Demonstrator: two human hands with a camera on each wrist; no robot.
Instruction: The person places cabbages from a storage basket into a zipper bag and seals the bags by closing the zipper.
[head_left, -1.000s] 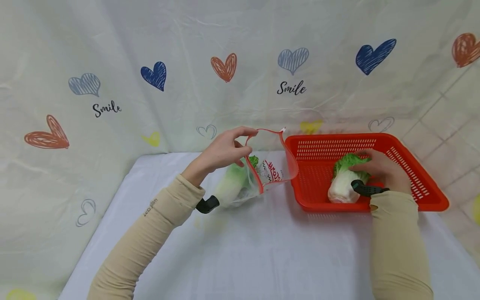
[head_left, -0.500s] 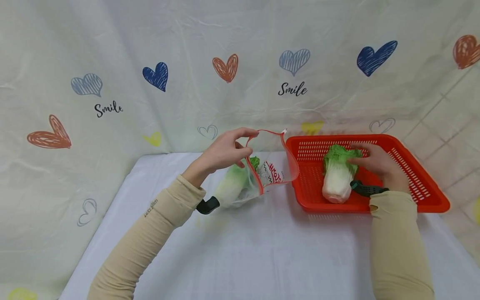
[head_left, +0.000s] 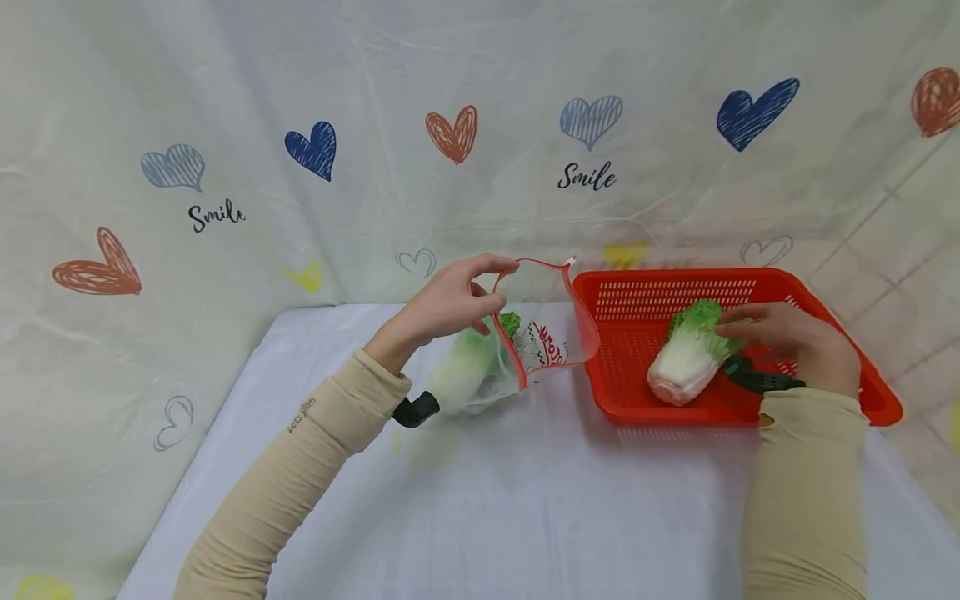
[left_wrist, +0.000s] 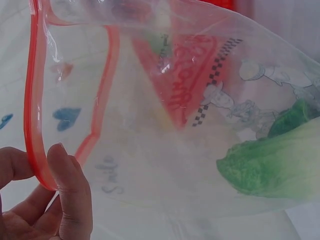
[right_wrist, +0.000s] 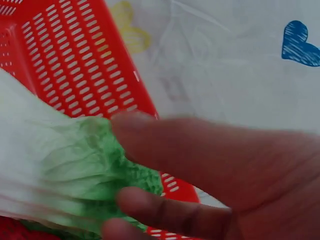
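My left hand [head_left: 450, 300] pinches the red zip edge of a clear printed zip bag [left_wrist: 165, 165], whose mouth gapes to the right. Inside the bag lies a napa cabbage [head_left: 459, 371], green leaf end toward the mouth. A second napa cabbage [head_left: 684, 365] rests in the red basket [head_left: 626, 414], its white base facing front left and its leaves pointing back right. My right hand [head_left: 806, 342] reaches over the basket beside those leaves. In the right wrist view its thumb and fingers [right_wrist: 165, 210] are loosely spread over the leafy end, not closed round it.
A white cloth [head_left: 487, 517] covers the table. Behind it hangs a pale sheet [head_left: 495, 58] printed with hearts and the word Smile. The basket's left rim stands right beside the bag's mouth.
The cabbage in the basket first shifted left and stood straighter, then its leafy end swung right. My right hand has drawn back to the right. My left hand and the bag stay put.
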